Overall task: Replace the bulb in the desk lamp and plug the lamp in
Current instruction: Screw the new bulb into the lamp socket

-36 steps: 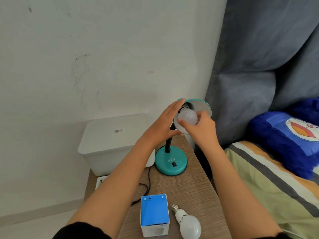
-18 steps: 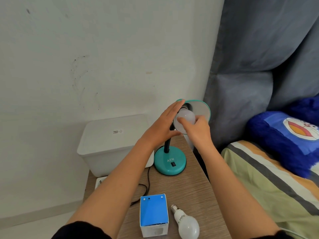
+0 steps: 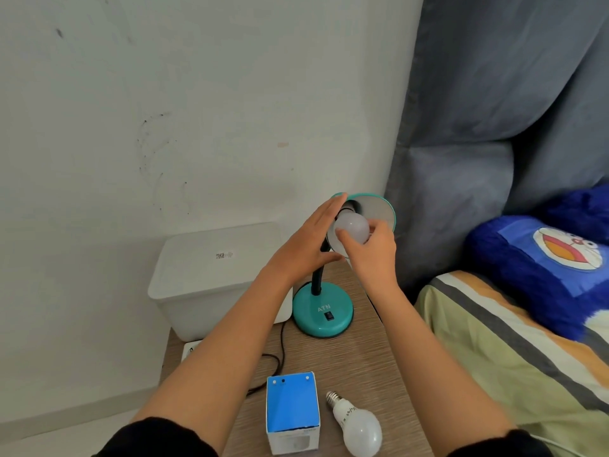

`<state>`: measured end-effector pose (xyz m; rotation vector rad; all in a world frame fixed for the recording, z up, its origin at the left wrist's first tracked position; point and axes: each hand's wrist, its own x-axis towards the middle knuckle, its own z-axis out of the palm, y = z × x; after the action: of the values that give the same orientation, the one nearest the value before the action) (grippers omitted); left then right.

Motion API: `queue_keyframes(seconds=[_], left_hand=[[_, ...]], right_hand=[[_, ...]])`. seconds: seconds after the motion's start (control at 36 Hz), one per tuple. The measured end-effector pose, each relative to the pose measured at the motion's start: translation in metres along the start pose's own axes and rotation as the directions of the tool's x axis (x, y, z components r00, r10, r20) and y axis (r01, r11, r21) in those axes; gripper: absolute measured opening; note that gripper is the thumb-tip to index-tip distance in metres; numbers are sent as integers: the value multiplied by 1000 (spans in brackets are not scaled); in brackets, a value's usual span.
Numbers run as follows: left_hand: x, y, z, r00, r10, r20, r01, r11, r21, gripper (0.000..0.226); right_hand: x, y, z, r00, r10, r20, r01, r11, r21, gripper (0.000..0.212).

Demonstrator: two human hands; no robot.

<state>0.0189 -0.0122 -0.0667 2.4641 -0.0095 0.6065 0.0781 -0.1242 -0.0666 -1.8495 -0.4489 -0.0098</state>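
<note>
A teal desk lamp with a round base (image 3: 322,312) and black gooseneck stands at the far end of the wooden bedside table (image 3: 362,367). Its teal shade (image 3: 379,209) tilts toward me. A white bulb (image 3: 352,227) sits at the shade's socket, and my right hand (image 3: 370,255) has its fingers closed around it. My left hand (image 3: 306,245) lies flat against the shade's left rim with fingers extended. A second white bulb (image 3: 357,425) lies on its side near the table's front, beside a blue and white bulb box (image 3: 292,413). The lamp's black cord (image 3: 280,354) trails left.
A white lidded plastic bin (image 3: 211,275) stands left of the lamp against the wall. A white power strip (image 3: 191,349) peeks out below it. A bed with a striped cover (image 3: 514,367) and a blue plush pillow (image 3: 543,272) lies to the right, grey curtain (image 3: 494,110) behind.
My right hand has turned a little on the bulb at the socket, with the thumb shifting lower. The left hand stays against the shade.
</note>
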Motion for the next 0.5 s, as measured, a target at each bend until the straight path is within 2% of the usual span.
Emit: queue_keyframes(seconds=[0.31,0.5], left_hand=[[-11,17,-18,994,-70,79,58,987,147,89],[-41,5,-53,962,-269,44,251,939,236,66]], right_hand=[[-17,-21,-18,988,-104,115,131,958,-254,48],[-55,-40,-6,933,-309,184,352,889,-292,48]])
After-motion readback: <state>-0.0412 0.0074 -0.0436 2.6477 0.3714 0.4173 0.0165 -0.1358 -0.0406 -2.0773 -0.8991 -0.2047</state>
